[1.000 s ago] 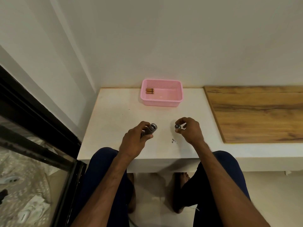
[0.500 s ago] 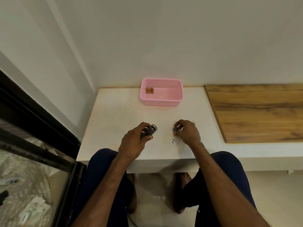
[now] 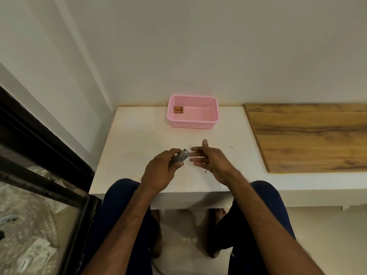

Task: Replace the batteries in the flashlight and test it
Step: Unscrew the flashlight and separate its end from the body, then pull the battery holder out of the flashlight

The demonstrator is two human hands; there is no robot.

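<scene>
Far left, a black frame (image 3: 39,147) runs along the table (image 3: 139,139). Left hand (image 3: 160,173) is wrapped round the torch (image 3: 179,156), its open end tilted up and to the right, over the table's near middle. Behind, by the wall, sits the pink basket (image 3: 193,124) with batteries (image 3: 178,109) in its back-left corner. Right hand (image 3: 210,157) is spread wide, palm facing the torch, fingertips just beside its end, nothing in it. Wooden board (image 3: 309,135) lies far right
</scene>
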